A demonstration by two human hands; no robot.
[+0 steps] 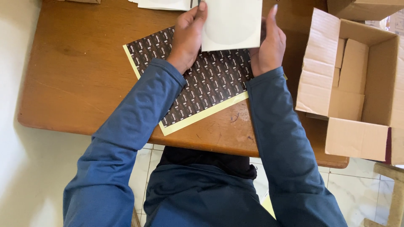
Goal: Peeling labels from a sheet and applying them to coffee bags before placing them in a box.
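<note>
My left hand (189, 35) and my right hand (268, 44) hold a flat white square sleeve (231, 23) between them, above the table. A faint round outline shows through the sleeve's face. My left thumb and fingers pinch its left edge, and my right fingers grip its right edge. Under my wrists lies a dark brown sheet of small labels (210, 80) with a pale yellow border, flat on the wooden table (75, 63). Both arms wear blue sleeves.
An open cardboard box (357, 84) stands on the table's right end, flaps spread. Another cardboard box (362, 7) sits behind it. White paper items (164, 4) lie at the table's far edge. Pale floor tiles show below the front edge.
</note>
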